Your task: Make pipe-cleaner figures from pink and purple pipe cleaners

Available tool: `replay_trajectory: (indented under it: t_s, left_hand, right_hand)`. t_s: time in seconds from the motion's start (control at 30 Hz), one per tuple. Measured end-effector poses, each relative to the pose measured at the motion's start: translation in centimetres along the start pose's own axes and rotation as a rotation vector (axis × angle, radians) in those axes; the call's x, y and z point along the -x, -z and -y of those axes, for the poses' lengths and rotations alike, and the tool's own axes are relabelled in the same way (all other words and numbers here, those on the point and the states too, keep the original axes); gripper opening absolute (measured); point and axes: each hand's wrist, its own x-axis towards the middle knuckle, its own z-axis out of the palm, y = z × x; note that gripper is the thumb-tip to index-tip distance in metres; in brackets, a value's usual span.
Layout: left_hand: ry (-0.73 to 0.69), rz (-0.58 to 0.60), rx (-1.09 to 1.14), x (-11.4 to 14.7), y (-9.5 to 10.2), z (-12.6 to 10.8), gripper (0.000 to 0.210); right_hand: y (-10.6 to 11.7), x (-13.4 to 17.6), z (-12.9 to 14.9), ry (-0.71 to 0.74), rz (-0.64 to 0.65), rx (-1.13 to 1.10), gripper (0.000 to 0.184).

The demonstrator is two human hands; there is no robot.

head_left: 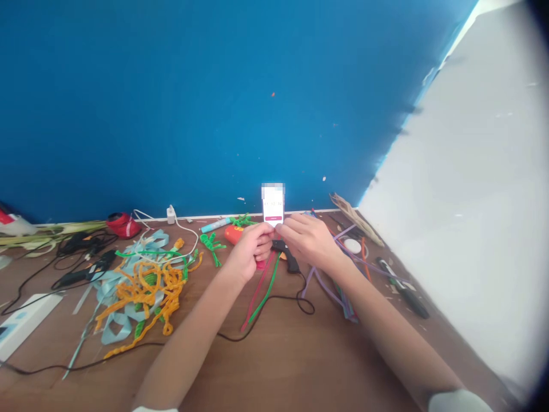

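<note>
My left hand and my right hand meet over the table, thumbs and fingertips pinched close together. Whatever lies between the fingertips is too small or hidden to make out. Behind them a phone with a lit white screen stands upright near the wall. Below the hands a red pipe cleaner and a green pipe cleaner stretch toward me; their upper ends are hidden. A black glue gun with a cord rests partly under my right hand. Beside my left hand is an orange-red object, partly covered.
At left lies a tangle of orange pipe cleaners and light blue ribbon. A white power strip and black cords are nearby. Green twisted shapes and a marker lie behind. Purple strips and a dark-handled tool are at right.
</note>
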Motion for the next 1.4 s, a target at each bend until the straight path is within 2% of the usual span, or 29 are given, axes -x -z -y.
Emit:
replay_trajectory:
  t_s: [0.1, 0.2, 0.27, 0.33, 0.47, 0.6, 0.7, 0.8, 0.97, 1.07, 1.13, 1.2, 1.33, 1.4]
  left_hand:
    - [-0.297, -0.079, -0.305, 0.1, -0.1, 0.3, 0.018]
    - [-0.62, -0.144, -0.719, 0.1, 0.0, 0.7, 0.018]
    - [-0.789, -0.17, -0.941, 0.0, 0.3, 0.9, 0.017]
    - [-0.94, -0.189, -1.132, -0.1, 0.8, 1.1, 0.017]
    - [-1.138, -0.203, -1.403, -0.6, 1.8, 1.1, 0.02]
    - [-1.208, -0.246, -1.528, -0.8, 2.3, 1.0, 0.02]
    - [-1.295, -0.284, -1.642, -0.7, 2.4, 0.7, 0.022]
    - [-1.349, -0.267, -1.738, -0.3, 2.4, 0.2, 0.024]
    - [-1.246, -0.156, -1.742, -0.1, 2.1, 0.3, 0.022]
    - [-1.117, -0.144, -1.56, -0.1, 1.6, 0.8, 0.02]
    - [-0.938, -0.113, -1.316, 0.0, 1.0, 1.0, 0.022]
    - [-0.718, -0.047, -0.993, 0.3, 0.4, 0.9, 0.024]
    - [-0.192, 0.037, -0.304, 0.6, -0.3, 0.3, 0.025]
    - [0.029, 0.143, -0.105, 0.5, -0.2, 0.1, 0.028]
  right_hand:
    - [-0.1, -0.3, -0.1, -0.272, -0.002, -0.381, 0.021]
    - [0.2, -0.5, -0.5, -0.527, 0.099, -0.906, 0.03]
    - [0.3, -0.5, -0.8, -0.611, 0.183, -1.163, 0.036]
    - [0.4, -0.4, -1.0, -0.66, 0.229, -1.319, 0.04]
    - [0.3, -0.3, -1.1, -0.748, 0.215, -1.483, 0.034]
    - [0.3, -0.3, -0.9, -0.728, 0.172, -1.461, 0.023]
    - [0.2, -0.4, -0.7, -0.787, 0.168, -1.514, 0.028]
    - [0.1, -0.4, -0.6, -0.827, 0.183, -1.544, 0.027]
    - [0.3, -0.4, -0.7, -0.807, 0.138, -1.435, 0.017]
    - [0.5, -0.3, -0.8, -0.732, 0.209, -1.39, 0.02]
    - [0.6, -0.3, -0.9, -0.657, 0.23, -1.344, 0.023]
    - [0.7, -0.2, -0.8, -0.556, 0.183, -1.197, 0.024]
    - [1.0, -0.1, -0.5, -0.184, 0.039, -0.511, 0.022]
    - [0.9, 0.0, -0.4, -0.065, 0.034, -0.237, 0.026]
